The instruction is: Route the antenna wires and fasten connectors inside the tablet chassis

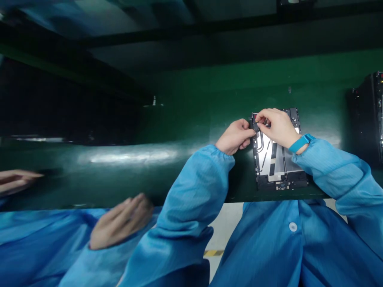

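An opened tablet back panel (279, 161), dark framed with a silvery inside, lies on the green belt (167, 127) right of centre. My left hand (235, 136) is curled at the panel's upper left corner, fingers closed against its edge. Over the top edge, my right hand (277, 125) pinches a small dark part at that same corner. A blue band sits on my right wrist. Both my sleeves are blue.
Another person's hands (121, 221) in blue sleeves are blurred at the lower left, one at the far left edge. A second dark device (369, 115) lies on the belt at the far right. Pale floor with a yellow stripe shows below the belt edge.
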`<move>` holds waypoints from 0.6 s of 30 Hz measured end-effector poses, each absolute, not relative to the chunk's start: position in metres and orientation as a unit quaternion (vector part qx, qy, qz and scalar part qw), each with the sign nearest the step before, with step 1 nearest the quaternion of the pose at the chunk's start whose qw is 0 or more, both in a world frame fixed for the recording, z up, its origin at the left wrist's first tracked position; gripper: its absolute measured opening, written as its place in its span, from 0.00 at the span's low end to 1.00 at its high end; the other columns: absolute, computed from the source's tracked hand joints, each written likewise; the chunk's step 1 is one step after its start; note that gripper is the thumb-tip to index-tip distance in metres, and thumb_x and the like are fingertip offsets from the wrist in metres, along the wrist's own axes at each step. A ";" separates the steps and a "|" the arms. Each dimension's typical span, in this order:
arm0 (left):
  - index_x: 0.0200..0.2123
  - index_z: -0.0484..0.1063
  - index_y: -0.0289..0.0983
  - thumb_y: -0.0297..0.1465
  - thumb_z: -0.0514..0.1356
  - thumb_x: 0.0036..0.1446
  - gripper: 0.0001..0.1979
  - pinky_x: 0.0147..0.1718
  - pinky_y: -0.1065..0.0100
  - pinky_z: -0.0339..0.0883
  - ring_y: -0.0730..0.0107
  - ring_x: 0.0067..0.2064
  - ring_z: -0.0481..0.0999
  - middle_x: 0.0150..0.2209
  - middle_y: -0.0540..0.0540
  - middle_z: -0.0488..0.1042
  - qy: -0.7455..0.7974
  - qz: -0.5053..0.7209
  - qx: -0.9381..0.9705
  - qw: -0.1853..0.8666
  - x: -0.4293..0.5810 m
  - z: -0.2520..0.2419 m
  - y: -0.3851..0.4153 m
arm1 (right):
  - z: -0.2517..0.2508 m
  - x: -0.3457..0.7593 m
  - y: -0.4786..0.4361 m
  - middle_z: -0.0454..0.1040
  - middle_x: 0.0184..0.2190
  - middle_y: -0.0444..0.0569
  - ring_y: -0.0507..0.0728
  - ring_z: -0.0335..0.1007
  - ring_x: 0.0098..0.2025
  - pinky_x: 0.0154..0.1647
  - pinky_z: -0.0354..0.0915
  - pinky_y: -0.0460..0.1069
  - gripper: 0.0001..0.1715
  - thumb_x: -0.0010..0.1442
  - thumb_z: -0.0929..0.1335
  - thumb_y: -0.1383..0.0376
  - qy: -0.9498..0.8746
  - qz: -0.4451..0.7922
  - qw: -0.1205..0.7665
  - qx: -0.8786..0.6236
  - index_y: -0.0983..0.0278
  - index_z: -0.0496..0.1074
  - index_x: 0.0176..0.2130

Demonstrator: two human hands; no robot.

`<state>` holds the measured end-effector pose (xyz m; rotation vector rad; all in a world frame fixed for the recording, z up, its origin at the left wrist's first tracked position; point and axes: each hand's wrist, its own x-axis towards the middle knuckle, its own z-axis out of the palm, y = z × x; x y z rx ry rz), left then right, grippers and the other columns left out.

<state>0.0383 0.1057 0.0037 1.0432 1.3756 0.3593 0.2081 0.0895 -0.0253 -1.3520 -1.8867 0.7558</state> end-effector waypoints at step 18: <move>0.30 0.53 0.42 0.27 0.62 0.64 0.18 0.11 0.79 0.43 0.79 0.10 0.57 0.11 0.63 0.56 0.619 0.180 0.435 0.629 0.049 -0.002 0.102 | -0.033 0.211 0.090 0.76 0.35 0.47 0.56 0.70 0.37 0.42 0.64 0.50 0.11 0.58 0.67 0.75 -0.723 0.273 0.342 -0.535 0.62 0.74 0.37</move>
